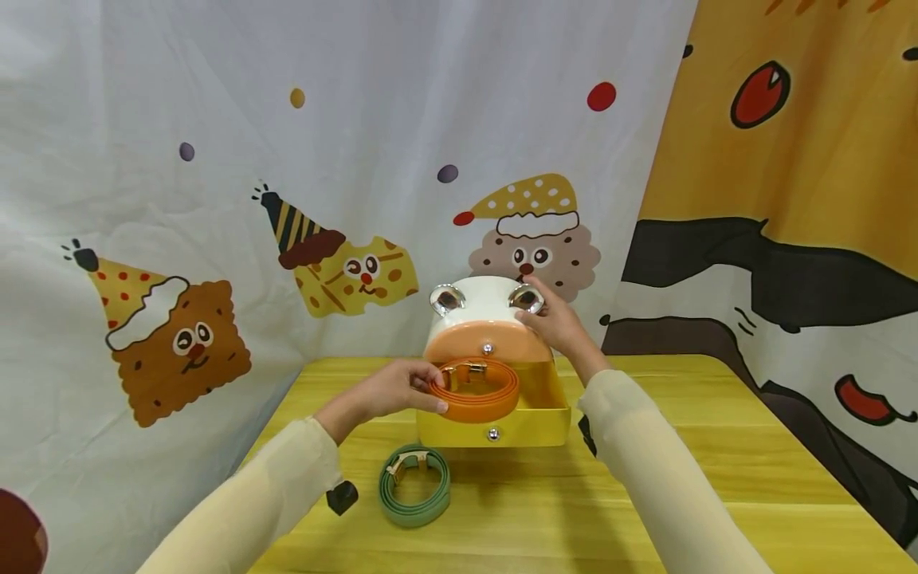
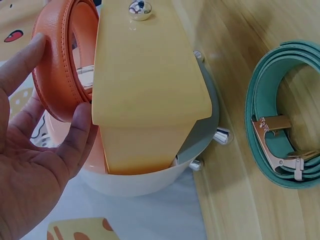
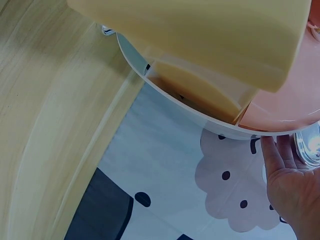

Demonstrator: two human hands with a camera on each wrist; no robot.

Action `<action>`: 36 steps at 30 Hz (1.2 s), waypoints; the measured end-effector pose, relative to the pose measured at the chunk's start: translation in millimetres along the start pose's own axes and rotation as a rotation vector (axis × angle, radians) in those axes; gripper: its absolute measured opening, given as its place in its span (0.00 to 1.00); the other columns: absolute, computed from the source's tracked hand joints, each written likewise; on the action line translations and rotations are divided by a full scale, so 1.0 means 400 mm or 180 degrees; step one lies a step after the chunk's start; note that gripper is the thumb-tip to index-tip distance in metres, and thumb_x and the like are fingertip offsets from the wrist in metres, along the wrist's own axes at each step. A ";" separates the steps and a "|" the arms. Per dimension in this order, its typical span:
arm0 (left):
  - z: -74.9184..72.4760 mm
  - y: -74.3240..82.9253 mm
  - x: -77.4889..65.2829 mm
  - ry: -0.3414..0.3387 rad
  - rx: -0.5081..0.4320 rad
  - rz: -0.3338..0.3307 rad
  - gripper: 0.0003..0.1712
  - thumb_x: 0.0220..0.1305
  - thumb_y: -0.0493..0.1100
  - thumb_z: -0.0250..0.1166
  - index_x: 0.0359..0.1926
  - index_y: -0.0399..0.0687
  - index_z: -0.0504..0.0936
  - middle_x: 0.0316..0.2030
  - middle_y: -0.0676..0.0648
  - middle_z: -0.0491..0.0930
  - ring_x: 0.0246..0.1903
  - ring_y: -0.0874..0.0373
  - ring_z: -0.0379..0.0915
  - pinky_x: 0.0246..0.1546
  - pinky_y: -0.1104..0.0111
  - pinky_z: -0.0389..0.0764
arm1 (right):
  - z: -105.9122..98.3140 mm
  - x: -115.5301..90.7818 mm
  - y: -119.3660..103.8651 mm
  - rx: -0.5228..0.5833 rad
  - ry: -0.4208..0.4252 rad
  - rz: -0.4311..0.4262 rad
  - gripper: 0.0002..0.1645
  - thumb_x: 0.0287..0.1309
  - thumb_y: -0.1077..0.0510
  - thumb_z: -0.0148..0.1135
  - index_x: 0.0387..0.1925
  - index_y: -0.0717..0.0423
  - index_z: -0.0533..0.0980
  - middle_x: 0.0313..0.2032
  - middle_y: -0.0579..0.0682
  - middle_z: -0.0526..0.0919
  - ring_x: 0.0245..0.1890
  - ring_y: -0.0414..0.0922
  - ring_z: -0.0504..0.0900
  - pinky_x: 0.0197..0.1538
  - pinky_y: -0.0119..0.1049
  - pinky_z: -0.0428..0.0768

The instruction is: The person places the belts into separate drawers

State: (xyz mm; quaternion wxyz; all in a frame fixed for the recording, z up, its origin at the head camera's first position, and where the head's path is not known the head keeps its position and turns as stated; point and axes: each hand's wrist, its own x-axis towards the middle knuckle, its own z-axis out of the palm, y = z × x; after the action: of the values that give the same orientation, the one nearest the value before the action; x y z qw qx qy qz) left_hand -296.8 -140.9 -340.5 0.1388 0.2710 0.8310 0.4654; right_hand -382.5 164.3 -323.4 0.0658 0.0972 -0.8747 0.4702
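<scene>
A rolled orange belt is pinched at its left side between the thumb and fingers of my left hand. The coil is over the pulled-out yellow drawer of a small white storage box with two shiny silver eyes. In the left wrist view, the orange coil is beside the drawer front. My right hand grips the box at its right silver eye, thumb in front and fingers behind. The right wrist view shows those fingers against the white shell. The peach upper drawer is closed.
A rolled green belt with a metal buckle lies on the wooden table, in front of the box and to its left. Behind the table hangs a white curtain printed with cartoon snacks. Short silver feet support the box.
</scene>
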 end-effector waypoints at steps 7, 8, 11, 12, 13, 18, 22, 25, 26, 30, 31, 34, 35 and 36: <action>0.009 -0.002 0.015 -0.0014 0.0009 -0.0046 0.13 0.58 0.43 0.75 0.39 0.44 0.80 0.32 0.50 0.80 0.33 0.56 0.73 0.39 0.64 0.75 | 0.000 0.000 -0.001 0.0014 0.0008 0.0028 0.42 0.69 0.54 0.61 0.76 0.29 0.53 0.69 0.61 0.65 0.61 0.60 0.72 0.59 0.56 0.73; 0.010 -0.003 0.018 -0.0012 0.0021 -0.0042 0.13 0.58 0.43 0.75 0.39 0.44 0.80 0.33 0.50 0.80 0.33 0.56 0.73 0.39 0.64 0.75 | 0.000 -0.001 -0.002 0.0013 0.0007 0.0027 0.42 0.69 0.54 0.61 0.76 0.29 0.53 0.69 0.62 0.65 0.61 0.60 0.72 0.59 0.56 0.73; 0.015 -0.004 0.026 -0.0005 0.0040 -0.0056 0.14 0.58 0.44 0.75 0.39 0.44 0.80 0.33 0.50 0.80 0.34 0.55 0.73 0.39 0.64 0.75 | 0.000 -0.002 -0.002 0.0003 0.0001 0.0016 0.42 0.69 0.54 0.61 0.76 0.29 0.53 0.69 0.62 0.65 0.60 0.60 0.72 0.59 0.57 0.74; 0.016 -0.004 0.028 -0.0005 0.0047 -0.0063 0.14 0.58 0.44 0.75 0.39 0.44 0.80 0.33 0.49 0.80 0.34 0.55 0.73 0.39 0.64 0.75 | 0.000 -0.002 -0.001 -0.0001 -0.0001 0.0013 0.42 0.69 0.54 0.61 0.76 0.29 0.53 0.69 0.62 0.65 0.60 0.59 0.72 0.58 0.57 0.74; 0.018 -0.004 0.031 -0.0004 0.0047 -0.0073 0.14 0.58 0.44 0.75 0.39 0.44 0.81 0.33 0.49 0.80 0.34 0.55 0.73 0.39 0.64 0.75 | -0.001 -0.002 -0.001 -0.0007 -0.0001 0.0009 0.42 0.69 0.54 0.61 0.76 0.29 0.53 0.69 0.62 0.65 0.59 0.59 0.73 0.58 0.57 0.74; 0.027 -0.001 0.042 0.0018 0.0029 -0.0139 0.14 0.57 0.44 0.75 0.39 0.45 0.81 0.32 0.50 0.79 0.34 0.56 0.72 0.38 0.64 0.74 | 0.000 -0.003 0.000 -0.0025 -0.0003 -0.0005 0.42 0.69 0.53 0.60 0.76 0.30 0.53 0.69 0.62 0.65 0.58 0.59 0.73 0.57 0.57 0.74; 0.031 0.004 0.047 0.0027 -0.0003 -0.0208 0.14 0.57 0.45 0.75 0.39 0.45 0.81 0.32 0.49 0.79 0.33 0.56 0.71 0.36 0.64 0.73 | 0.000 -0.003 -0.002 -0.0025 -0.0007 0.0001 0.41 0.69 0.53 0.60 0.76 0.30 0.53 0.69 0.61 0.65 0.58 0.59 0.73 0.58 0.57 0.73; 0.035 0.008 0.051 0.0042 -0.0016 -0.0246 0.14 0.57 0.46 0.75 0.39 0.46 0.81 0.31 0.49 0.78 0.32 0.56 0.69 0.34 0.65 0.71 | 0.000 -0.004 -0.002 -0.0029 -0.0010 0.0018 0.41 0.69 0.53 0.60 0.76 0.29 0.53 0.69 0.62 0.65 0.59 0.59 0.72 0.59 0.57 0.73; 0.036 0.009 0.052 0.0051 -0.0016 -0.0260 0.14 0.57 0.46 0.75 0.39 0.46 0.81 0.31 0.49 0.77 0.31 0.56 0.69 0.33 0.65 0.71 | 0.000 -0.004 -0.002 -0.0034 -0.0011 0.0015 0.41 0.69 0.53 0.60 0.76 0.30 0.53 0.68 0.62 0.66 0.59 0.59 0.72 0.59 0.57 0.73; 0.041 0.006 0.060 0.0101 -0.0037 -0.0295 0.14 0.57 0.47 0.75 0.38 0.46 0.81 0.30 0.48 0.75 0.29 0.56 0.66 0.29 0.67 0.69 | 0.000 -0.002 0.000 -0.0038 -0.0014 -0.0011 0.41 0.69 0.54 0.60 0.76 0.30 0.53 0.68 0.62 0.66 0.58 0.59 0.73 0.58 0.57 0.74; 0.042 0.005 0.062 0.0112 -0.0046 -0.0309 0.14 0.57 0.47 0.75 0.38 0.46 0.81 0.29 0.48 0.75 0.28 0.57 0.66 0.29 0.67 0.68 | -0.001 -0.002 0.001 -0.0038 -0.0012 -0.0024 0.41 0.69 0.54 0.61 0.76 0.30 0.53 0.68 0.62 0.66 0.58 0.59 0.73 0.57 0.57 0.74; 0.045 0.003 0.069 0.0131 -0.0062 -0.0331 0.14 0.58 0.46 0.75 0.38 0.46 0.81 0.28 0.48 0.74 0.27 0.57 0.64 0.28 0.67 0.67 | -0.001 0.000 0.002 -0.0031 -0.0015 -0.0034 0.42 0.69 0.54 0.61 0.76 0.31 0.54 0.68 0.63 0.66 0.59 0.59 0.73 0.58 0.57 0.74; 0.046 0.003 0.071 0.0140 -0.0054 -0.0333 0.14 0.58 0.46 0.75 0.38 0.46 0.81 0.28 0.48 0.73 0.26 0.57 0.64 0.27 0.67 0.67 | -0.001 0.000 0.002 -0.0028 -0.0014 -0.0032 0.42 0.69 0.54 0.61 0.76 0.31 0.54 0.68 0.63 0.66 0.59 0.59 0.73 0.58 0.57 0.74; 0.047 0.003 0.072 0.0153 -0.0051 -0.0332 0.13 0.58 0.46 0.75 0.37 0.45 0.81 0.27 0.48 0.73 0.26 0.57 0.64 0.27 0.67 0.67 | -0.001 0.000 0.001 -0.0030 -0.0014 -0.0031 0.42 0.69 0.54 0.61 0.76 0.30 0.54 0.68 0.63 0.66 0.59 0.59 0.73 0.58 0.57 0.74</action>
State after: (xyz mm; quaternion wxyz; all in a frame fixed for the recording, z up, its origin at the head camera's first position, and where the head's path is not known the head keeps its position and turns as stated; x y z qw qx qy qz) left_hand -310.8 -110.5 -348.8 0.1451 0.2151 0.8433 0.4706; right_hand -382.8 165.0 -323.6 0.0667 0.1022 -0.8766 0.4655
